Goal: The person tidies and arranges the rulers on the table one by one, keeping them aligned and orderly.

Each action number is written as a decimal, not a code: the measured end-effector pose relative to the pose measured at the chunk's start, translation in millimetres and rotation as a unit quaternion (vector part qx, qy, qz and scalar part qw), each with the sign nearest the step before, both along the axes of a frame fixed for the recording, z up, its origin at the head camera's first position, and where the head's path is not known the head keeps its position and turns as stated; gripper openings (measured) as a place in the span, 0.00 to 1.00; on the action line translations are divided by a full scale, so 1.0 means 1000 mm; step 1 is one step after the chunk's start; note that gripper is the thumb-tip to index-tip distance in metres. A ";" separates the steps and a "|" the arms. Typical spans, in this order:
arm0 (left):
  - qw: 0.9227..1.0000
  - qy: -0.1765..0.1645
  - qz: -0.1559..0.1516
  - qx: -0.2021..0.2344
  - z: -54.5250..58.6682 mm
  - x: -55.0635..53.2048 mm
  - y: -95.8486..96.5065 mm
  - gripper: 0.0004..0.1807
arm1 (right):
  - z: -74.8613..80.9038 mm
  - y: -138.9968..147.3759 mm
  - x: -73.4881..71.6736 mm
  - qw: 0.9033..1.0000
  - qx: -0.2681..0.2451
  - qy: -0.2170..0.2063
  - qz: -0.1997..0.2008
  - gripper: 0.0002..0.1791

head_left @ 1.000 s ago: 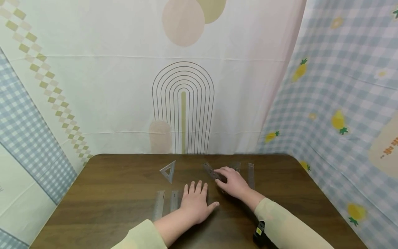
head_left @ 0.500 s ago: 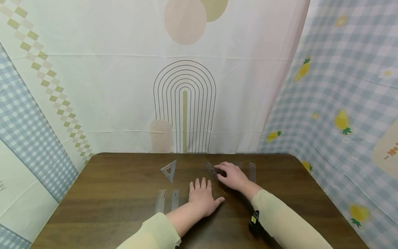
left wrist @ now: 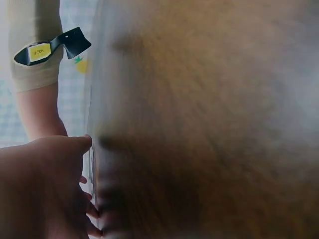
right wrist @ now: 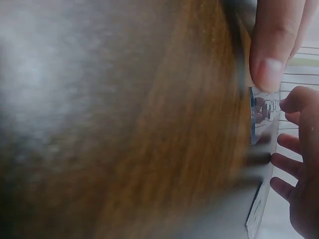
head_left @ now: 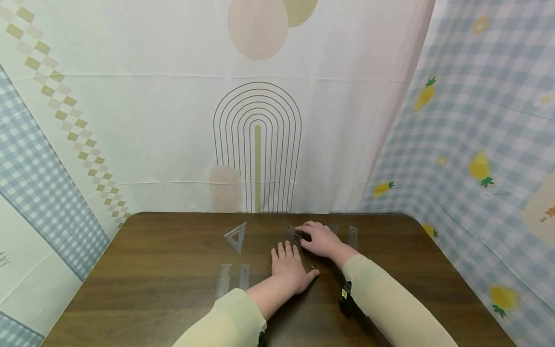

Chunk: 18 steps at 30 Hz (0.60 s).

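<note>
Two clear rulers (head_left: 223, 279) lie nearest to us, to the left of the dark ruler (head_left: 291, 233) and on its near side. The left hand (head_left: 289, 271) is just on the near side of the dark ruler too. It is flat, with straight fingers spread wide, and we cannot tell if it touches the ruler.

The dark ruler lies on a slant on the wooden table (head_left: 165, 274). The right hand (head_left: 322, 239) bends over its right side and hides much of it, so we cannot tell if the thumb and fingers pinch it or just touch it.

We think the dark ruler is thin, light and stiff, most likely plastic. It may slide on the smooth wood, and it could snap if we bend it hard. Its two long edges look best to hold, with a thumb on one and a finger on the other.

To the left of the dark ruler we see a clear triangle (head_left: 241, 240), and well to its right one more ruler (head_left: 353, 237). Far behind the dark ruler hangs a cloth wall (head_left: 173, 144).
</note>
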<state>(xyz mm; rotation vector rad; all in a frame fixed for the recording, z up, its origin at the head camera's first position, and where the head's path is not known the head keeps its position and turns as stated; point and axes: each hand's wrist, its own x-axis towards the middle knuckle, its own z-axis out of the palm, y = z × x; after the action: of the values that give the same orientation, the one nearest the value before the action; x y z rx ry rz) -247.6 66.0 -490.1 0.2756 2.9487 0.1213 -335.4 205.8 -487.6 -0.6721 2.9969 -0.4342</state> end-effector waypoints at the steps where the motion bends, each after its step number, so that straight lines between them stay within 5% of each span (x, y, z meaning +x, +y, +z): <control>1: 1.000 0.000 0.001 -0.002 0.000 -0.001 0.001 0.55 | 0.000 -0.001 -0.002 1.000 0.006 -0.002 0.002 0.25; 18: 1.000 0.002 0.018 -0.025 -0.003 -0.013 0.008 0.60 | 0.002 -0.016 -0.024 0.998 0.055 -0.031 -0.012 0.28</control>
<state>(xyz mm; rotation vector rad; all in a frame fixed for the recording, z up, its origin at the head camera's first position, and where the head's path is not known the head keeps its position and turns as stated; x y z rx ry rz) -260.2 74.0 -493.1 0.2159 2.9568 0.0504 -359.0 189.6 -485.1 -0.6014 2.9467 -0.2833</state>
